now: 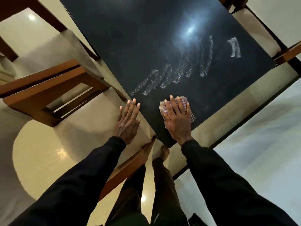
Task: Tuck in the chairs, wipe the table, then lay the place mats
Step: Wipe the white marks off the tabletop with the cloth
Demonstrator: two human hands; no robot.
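Note:
A dark glossy table fills the upper middle, its near corner pointing at me. My right hand lies flat with straight fingers on a pink patterned cloth, pressing it onto the tabletop near that corner. Wet curved wipe streaks show on the surface just beyond the cloth. My left hand rests flat, fingers straight, at the table's left edge over a cream chair seat. No place mats are in view.
Two wooden chairs with cream seats stand along the left side, seats partly under the table. Another chair stands at the far right edge. A wooden chair back is by my legs. Glossy cream floor lies around.

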